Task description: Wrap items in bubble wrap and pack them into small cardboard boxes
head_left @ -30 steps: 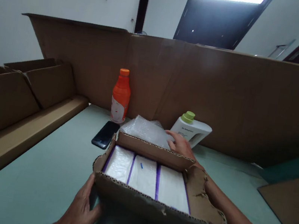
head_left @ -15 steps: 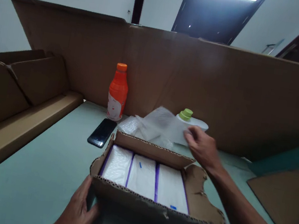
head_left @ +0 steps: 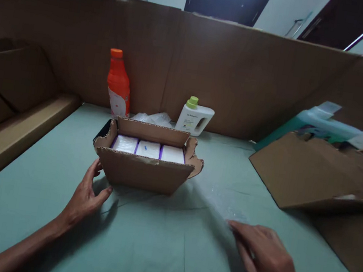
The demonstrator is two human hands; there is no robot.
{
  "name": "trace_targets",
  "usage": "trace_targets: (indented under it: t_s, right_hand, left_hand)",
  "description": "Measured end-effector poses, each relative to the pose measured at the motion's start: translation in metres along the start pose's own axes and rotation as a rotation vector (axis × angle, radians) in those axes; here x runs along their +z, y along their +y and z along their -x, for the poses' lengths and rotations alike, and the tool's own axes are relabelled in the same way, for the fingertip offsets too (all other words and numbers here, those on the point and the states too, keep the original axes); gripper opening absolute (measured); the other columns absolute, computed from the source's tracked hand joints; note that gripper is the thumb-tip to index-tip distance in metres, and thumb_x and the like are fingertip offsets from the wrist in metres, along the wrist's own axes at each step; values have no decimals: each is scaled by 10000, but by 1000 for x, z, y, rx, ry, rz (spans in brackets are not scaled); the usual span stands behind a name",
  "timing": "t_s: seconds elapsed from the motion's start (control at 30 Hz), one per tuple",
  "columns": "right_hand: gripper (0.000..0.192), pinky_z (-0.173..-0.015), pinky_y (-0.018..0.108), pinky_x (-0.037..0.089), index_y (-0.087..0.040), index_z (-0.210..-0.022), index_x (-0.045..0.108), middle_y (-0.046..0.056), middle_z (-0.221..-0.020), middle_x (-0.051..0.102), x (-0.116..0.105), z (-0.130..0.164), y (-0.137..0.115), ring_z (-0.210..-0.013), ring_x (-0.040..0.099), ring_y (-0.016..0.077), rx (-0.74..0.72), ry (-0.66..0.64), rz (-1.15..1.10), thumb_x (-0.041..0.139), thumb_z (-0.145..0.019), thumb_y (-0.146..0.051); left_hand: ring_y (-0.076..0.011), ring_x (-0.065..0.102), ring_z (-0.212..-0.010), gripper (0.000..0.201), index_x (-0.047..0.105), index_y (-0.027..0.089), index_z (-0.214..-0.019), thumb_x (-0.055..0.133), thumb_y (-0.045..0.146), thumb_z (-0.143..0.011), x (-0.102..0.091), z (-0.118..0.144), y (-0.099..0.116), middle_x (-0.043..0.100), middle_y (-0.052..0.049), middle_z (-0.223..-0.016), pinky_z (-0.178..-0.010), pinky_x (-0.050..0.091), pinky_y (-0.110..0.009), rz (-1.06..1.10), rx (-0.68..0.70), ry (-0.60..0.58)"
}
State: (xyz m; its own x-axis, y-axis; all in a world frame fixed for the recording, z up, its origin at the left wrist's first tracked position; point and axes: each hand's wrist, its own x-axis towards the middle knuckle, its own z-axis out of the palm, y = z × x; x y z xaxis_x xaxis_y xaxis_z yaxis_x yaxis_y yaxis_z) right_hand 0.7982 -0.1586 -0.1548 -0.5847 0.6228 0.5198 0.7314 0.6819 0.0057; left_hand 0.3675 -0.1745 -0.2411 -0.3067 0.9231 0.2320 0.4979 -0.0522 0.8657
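- In the head view, an open box (head_left: pixel 144 171) is standing mouth-up on a green cloth (head_left: pixel 150 246), ahead of the person and between the two hands; its upright walls are presumably keeping three white packs (head_left: pixel 149 150) packed side by side.
- The left hand (head_left: pixel 83 201) is hovering low by the box's near left corner, fingers and thumb spread wide. The fingertips are lying so close to the cardboard that contact cannot be told; the spread is probably serving to steady that end.
- The right hand (head_left: pixel 267 255) is pinching a clear sheet (head_left: pixel 218 199) between thumb and fingers at its near edge, seemingly because something so thin and floppy is needing only an edge grip. The sheet is trailing toward the box, too blurred for its far end to be made out.
- Behind the box, crumpled bubble wrap (head_left: pixel 158 118) is lying between an orange bottle (head_left: pixel 118 89) and a white bottle (head_left: pixel 191 118). Both bottles are standing near the tall cardboard wall (head_left: pixel 245 81), likely out of the hands' way.
- At the right, a teal container (head_left: pixel 328 124) is showing behind a cardboard flap (head_left: pixel 300 168), partly hidden by it.
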Motion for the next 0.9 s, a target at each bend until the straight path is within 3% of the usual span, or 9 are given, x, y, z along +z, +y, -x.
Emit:
trace_targets:
  t_s: [0.2,0.33,0.43,0.5,0.57,0.67,0.73,0.8,0.9]
  right_hand:
    - [329,-869,373,451,-187,-1051,645,47,-895,749,39,23,-90,-802,661,159,-206,-75,-293,354,-963,-60]
    - [305,-1035,437,411,-207,-1058,653,44,-953,751,49,21,-121,-912,651,172,-268,-201,-417,382,-972,-96]
    - [274,-1100,478,405,-250,-1189,647,64,-1116,748,28,15,-111,-1121,643,224,-261,-384,-512,524,-946,-221]
    - [420,-1094,507,442,-292,-1325,593,82,-1278,698,13,9,-91,-1258,594,271,-207,-486,-594,617,-917,-391]
    - [473,-1042,521,501,-343,-1374,563,77,-1365,650,9,-1,-66,-1285,586,289,-47,-455,-665,590,-927,-493]
    - [440,-962,506,553,-334,-1383,559,97,-1391,624,29,-27,-39,-1230,627,292,376,-278,-679,504,-971,-479]
    - [527,-911,481,574,-258,-1396,538,140,-1378,625,54,-51,-33,-1174,652,304,542,-207,-695,560,-927,-495]
    - [554,-841,449,590,-196,-1330,568,158,-1291,673,78,-76,-34,-1064,690,302,554,-196,-729,613,-866,-495]
    - [383,-706,381,579,-177,-1150,628,120,-1075,749,104,-108,-32,-834,711,254,543,-174,-723,569,-859,-419]
  left_hand:
    - [-352,480,-1352,857,217,263,-1567,655,438,-852,-18,32,12,441,-172,-1530,-1119,366,-629,27,-9,-3]
    - [-357,455,-1376,861,228,260,-1563,667,465,-852,-21,40,11,432,-173,-1538,-1128,354,-624,67,-27,3]
    - [-356,445,-1389,846,248,260,-1555,663,486,-853,-25,38,4,428,-172,-1544,-1136,349,-614,76,-47,-14]
    - [-353,453,-1385,821,278,254,-1542,661,489,-854,-28,31,-1,423,-172,-1548,-1136,354,-600,67,-53,-40]
    - [-348,462,-1378,811,290,244,-1536,659,481,-854,-29,19,-4,422,-175,-1548,-1135,363,-583,61,-54,-72]
    - [-343,481,-1360,839,300,218,-1526,677,479,-822,-25,-5,-3,454,-175,-1519,-1121,391,-555,94,-53,-123]
    - [-337,540,-1295,822,353,193,-1487,685,473,-789,-17,-20,2,519,-168,-1454,-1068,452,-520,149,-58,-185]
    - [-312,604,-1190,746,419,169,-1427,668,435,-776,-8,-31,9,588,-147,-1360,-989,510,-465,187,-66,-224]
    - [-265,620,-1112,648,465,165,-1378,622,349,-777,9,-46,19,630,-105,-1282,-933,524,-396,185,-50,-194]
